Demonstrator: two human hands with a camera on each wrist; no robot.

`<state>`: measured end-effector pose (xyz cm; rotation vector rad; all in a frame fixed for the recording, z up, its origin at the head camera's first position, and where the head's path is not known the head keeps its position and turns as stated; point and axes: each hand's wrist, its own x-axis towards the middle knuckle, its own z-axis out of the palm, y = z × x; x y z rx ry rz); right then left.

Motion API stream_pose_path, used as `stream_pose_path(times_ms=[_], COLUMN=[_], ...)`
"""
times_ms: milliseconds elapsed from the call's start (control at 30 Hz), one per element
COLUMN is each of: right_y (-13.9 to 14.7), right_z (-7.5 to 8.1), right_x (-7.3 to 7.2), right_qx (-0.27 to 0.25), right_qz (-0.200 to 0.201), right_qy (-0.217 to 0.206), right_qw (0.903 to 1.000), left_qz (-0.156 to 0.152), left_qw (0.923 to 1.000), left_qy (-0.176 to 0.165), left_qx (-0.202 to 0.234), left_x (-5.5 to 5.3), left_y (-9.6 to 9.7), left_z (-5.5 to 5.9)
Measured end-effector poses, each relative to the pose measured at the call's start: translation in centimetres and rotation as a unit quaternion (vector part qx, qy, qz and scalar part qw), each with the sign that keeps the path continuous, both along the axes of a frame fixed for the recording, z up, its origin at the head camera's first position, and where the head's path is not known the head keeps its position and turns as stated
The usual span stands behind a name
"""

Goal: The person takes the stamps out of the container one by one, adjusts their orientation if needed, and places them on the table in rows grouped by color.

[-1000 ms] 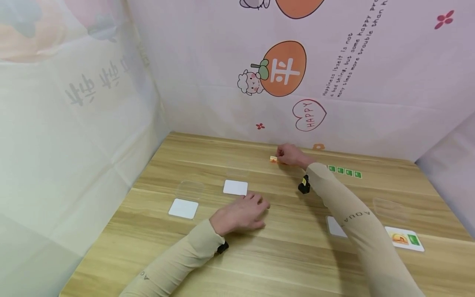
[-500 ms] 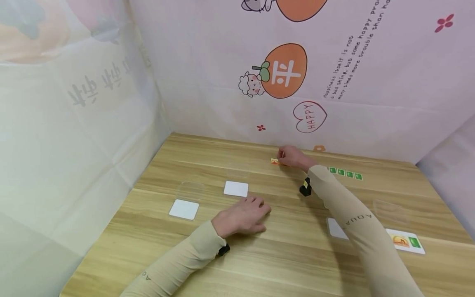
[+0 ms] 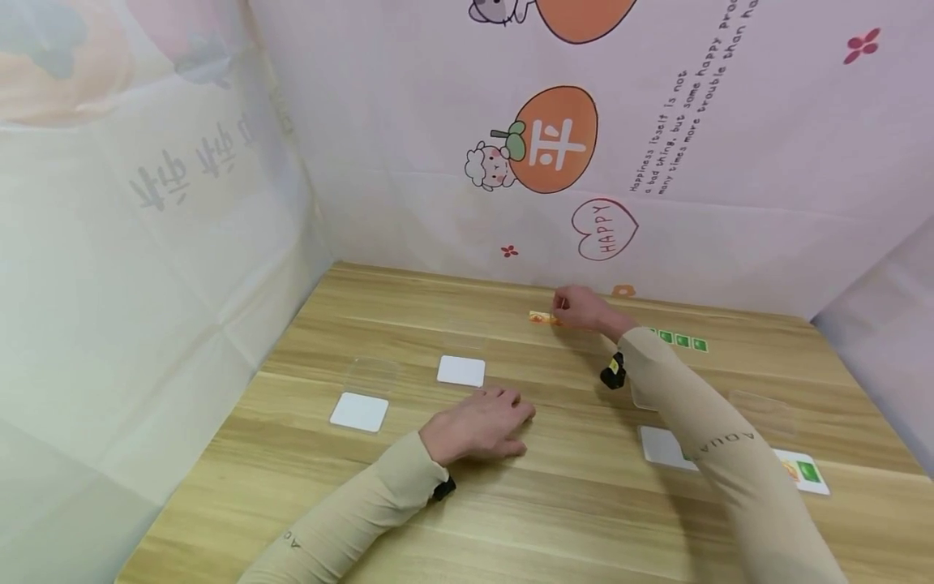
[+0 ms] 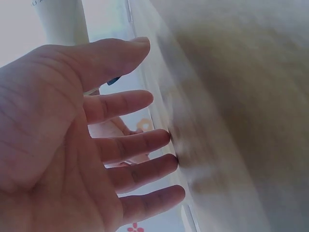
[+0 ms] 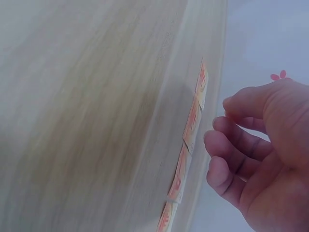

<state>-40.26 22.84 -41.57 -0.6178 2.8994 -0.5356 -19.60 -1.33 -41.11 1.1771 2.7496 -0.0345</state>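
Observation:
At the back of the table a row of small orange picture pieces lies in line, partly covered by my right hand in the head view. Close by the row in the right wrist view, the hand bends its fingers loosely, thumb near the index finger; nothing shows between them, and the orange pieces lie flat, slightly apart from the fingertips. My left hand rests on the table near a white card. Its fingers are spread and hold nothing, some tips touching the wood.
Another white card lies left. Clear plates lie behind the cards. Right of my hand is a row of green squares. Under my right arm lie a white card and one bearing orange and green pictures. A printed cloth wall stands behind.
My right hand has shifted slightly right along the orange row, uncovering more of it on the left. Its sleeve now covers part of the picture card. My left hand has stayed nearly still.

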Motion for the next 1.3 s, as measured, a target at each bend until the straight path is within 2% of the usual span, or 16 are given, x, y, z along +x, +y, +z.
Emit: stream_pose_path(times_ms=[267, 400, 533, 700, 867, 1067, 1300], right_y=[1.1, 1.7, 2.2, 2.7, 3.3, 4.1, 5.4], right_z=[0.7, 0.9, 1.2, 1.7, 2.1, 2.1, 1.9], right_x=[1.3, 1.8, 2.4, 3.3, 4.4, 5.8, 7.0], right_qx=[-0.014, -0.023, -0.024, -0.031, -0.043, -0.062, -0.056], right_qz=[0.018, 0.019, 0.02, 0.03, 0.026, 0.035, 0.028], right_qy=[0.017, 0.027, 0.037, 0.051, 0.058, 0.054, 0.046], right_qw=[0.9996, 0.9992, 0.9988, 0.9978, 0.997, 0.996, 0.997], left_qz=[0.01, 0.007, 0.005, 0.014, 0.005, 0.004, 0.006], left_qw=[0.9999, 0.9998, 0.9999, 0.9997, 0.9995, 0.9991, 0.9989], left_qy=[-0.009, -0.002, 0.006, -0.011, -0.007, -0.025, -0.033], left_qx=[0.008, 0.021, 0.015, 0.018, 0.031, 0.033, 0.032], left_x=[-0.2, -0.5, -0.8, -1.2, -1.3, -1.4, -1.7], left_y=[0.6, 0.7, 1.0, 1.3, 1.8, 2.4, 3.2], left_z=[0.6, 0.9, 1.2, 1.8, 2.3, 2.3, 2.2])
